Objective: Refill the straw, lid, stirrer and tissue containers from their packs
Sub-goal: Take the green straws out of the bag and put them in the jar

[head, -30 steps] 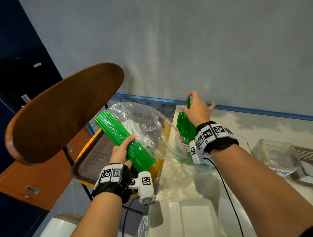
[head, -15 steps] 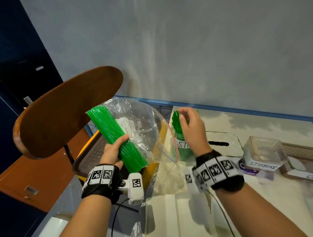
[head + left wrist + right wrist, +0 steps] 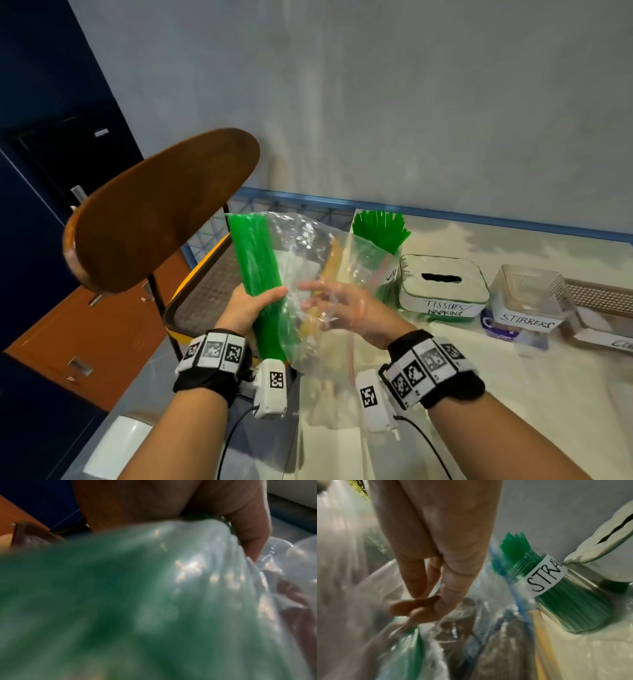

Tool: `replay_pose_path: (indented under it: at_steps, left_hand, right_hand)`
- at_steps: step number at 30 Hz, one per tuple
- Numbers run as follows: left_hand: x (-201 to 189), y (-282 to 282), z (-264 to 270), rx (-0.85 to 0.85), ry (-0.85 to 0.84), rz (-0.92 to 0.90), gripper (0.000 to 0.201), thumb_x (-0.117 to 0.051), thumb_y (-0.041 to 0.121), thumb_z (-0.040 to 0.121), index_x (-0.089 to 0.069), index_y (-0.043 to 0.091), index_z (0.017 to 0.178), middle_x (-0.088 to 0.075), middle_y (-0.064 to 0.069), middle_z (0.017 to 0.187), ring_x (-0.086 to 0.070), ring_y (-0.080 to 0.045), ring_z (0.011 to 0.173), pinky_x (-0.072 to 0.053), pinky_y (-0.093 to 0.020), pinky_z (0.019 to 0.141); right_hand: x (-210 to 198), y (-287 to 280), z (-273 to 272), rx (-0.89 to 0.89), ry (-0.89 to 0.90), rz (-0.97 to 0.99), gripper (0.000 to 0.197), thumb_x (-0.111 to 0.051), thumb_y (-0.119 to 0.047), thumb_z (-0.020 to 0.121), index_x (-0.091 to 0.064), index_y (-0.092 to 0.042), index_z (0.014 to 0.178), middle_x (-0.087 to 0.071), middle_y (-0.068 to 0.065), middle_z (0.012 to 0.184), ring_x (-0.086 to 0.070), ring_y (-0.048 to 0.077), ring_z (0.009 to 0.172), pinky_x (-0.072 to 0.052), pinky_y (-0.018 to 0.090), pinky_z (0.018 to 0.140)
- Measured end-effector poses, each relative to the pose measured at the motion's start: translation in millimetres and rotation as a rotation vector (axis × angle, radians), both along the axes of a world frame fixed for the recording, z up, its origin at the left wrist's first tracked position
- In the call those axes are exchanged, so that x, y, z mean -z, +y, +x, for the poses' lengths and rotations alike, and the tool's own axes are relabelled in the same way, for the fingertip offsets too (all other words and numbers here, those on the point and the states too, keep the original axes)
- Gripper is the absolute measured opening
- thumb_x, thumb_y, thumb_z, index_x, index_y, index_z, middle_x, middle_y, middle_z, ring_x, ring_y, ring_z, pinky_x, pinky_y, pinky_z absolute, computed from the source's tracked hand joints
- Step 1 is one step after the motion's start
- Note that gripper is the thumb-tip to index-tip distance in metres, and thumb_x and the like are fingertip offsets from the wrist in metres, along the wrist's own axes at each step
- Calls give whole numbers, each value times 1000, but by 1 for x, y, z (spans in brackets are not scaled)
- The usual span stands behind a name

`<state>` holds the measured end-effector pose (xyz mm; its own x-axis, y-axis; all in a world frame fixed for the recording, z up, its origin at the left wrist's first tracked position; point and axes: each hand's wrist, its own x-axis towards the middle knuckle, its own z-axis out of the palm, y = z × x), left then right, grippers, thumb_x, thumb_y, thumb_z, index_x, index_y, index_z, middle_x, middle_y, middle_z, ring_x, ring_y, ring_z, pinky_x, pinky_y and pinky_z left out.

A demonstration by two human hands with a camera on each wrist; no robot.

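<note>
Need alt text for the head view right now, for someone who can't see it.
A person's left hand grips a bundle of green straws inside a clear plastic bag, while the right hand reaches into the bag. On the counter behind stand a straw-filled jar, a box marked tissues/napkins and a clear stirrers container.

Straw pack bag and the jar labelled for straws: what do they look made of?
The straw pack bag looks like thin clear plastic film: glossy, crinkled, with the right hand visible through it. The straw jar looks like clear glass or hard plastic, smooth and rigid with a paper label; which of the two, I cannot tell.
</note>
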<state>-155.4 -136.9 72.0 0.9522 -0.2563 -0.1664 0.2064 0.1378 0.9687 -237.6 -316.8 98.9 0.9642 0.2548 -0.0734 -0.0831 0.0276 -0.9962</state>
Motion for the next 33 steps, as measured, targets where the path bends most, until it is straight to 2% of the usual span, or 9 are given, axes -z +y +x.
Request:
replay_pose_path:
  at_steps: [2, 4, 8, 12, 17, 21, 24, 28, 33]
  left_hand:
    - [2, -6, -7, 109, -86, 56, 60, -85, 30, 50, -60, 9, 100, -68, -11, 98, -64, -27, 93, -52, -44, 85]
    - [5, -13, -13, 184, -153, 90, 72, -81, 36, 49, -52, 18, 113, -66, -1, 104, -65, -13, 94, -53, -29, 78]
    - [5, -31, -31, 273, -183, 100, 39, -51, 32, 93, -36, 28, 130, -58, 8, 109, -63, -3, 93, -51, -17, 74]
    - [2, -49, -44, 272, -149, 70, 34, -21, 37, 101, -46, 34, 122, -61, 13, 105, -64, 10, 82, -50, -8, 65]
    - [10, -59, -48, 285, -74, 103, 45, -37, 67, 84, -49, 51, 124, -45, -1, 137, -46, -19, 127, -35, -48, 109]
    - [4, -66, -46, 307, -116, 110, 32, -39, 45, 89, -54, 56, 116, -47, 3, 134, -46, -14, 127, -34, -41, 110]
    - [4, -67, -48, 332, -93, 39, 33, -42, 18, 97, -55, 31, 125, -58, 0, 129, -54, -17, 120, -40, -38, 105]
    - [12, -63, -52, 293, -258, 199, 14, -55, 6, 90, -61, 18, 89, -61, 2, 82, -58, -5, 77, -47, -14, 74]
    - [12, -72, -54, 178, -345, 172, 19, -62, -1, 83, -61, 14, 72, -58, 1, 69, -53, -1, 64, -45, -11, 64]
  right_hand:
    - [6, 7, -1, 47, -56, -50, 35, -52, -4, 92, -54, -16, 125, -61, -3, 107, -59, 12, 95, -52, 22, 80]
    - [10, 13, 1, 195, -91, -87, 35, -53, -2, 91, -55, -17, 123, -60, -1, 107, -61, 7, 91, -52, 19, 78]
    - [24, 14, 1, 493, -97, 59, 36, -53, 7, 88, -48, -9, 120, -55, 1, 92, -58, 16, 84, -52, 16, 71]
    - [31, 11, -4, 507, -90, 0, 37, -67, -7, 83, -51, -11, 116, -59, -8, 101, -59, 3, 93, -51, 12, 78]
    - [37, 10, 1, 547, -125, -250, 54, -77, -31, 73, -53, -14, 119, -61, -1, 115, -60, 12, 105, -50, 29, 94]
    - [41, 3, -7, 621, -152, -245, 43, -75, -17, 77, -52, -14, 114, -61, -10, 100, -60, 4, 95, -50, 25, 86]
    - [37, -7, -10, 713, -92, -21, 44, -75, -19, 75, -53, -17, 113, -64, 1, 108, -63, 18, 102, -53, 34, 87]
    - [28, -23, -17, 867, -83, 246, 63, -83, -29, 63, -55, -13, 117, -65, 7, 112, -61, 28, 107, -49, 47, 94]
    - [30, -29, -29, 824, -26, 360, 56, -71, -40, 72, -54, -11, 117, -63, 12, 116, -61, 25, 104, -49, 44, 92]
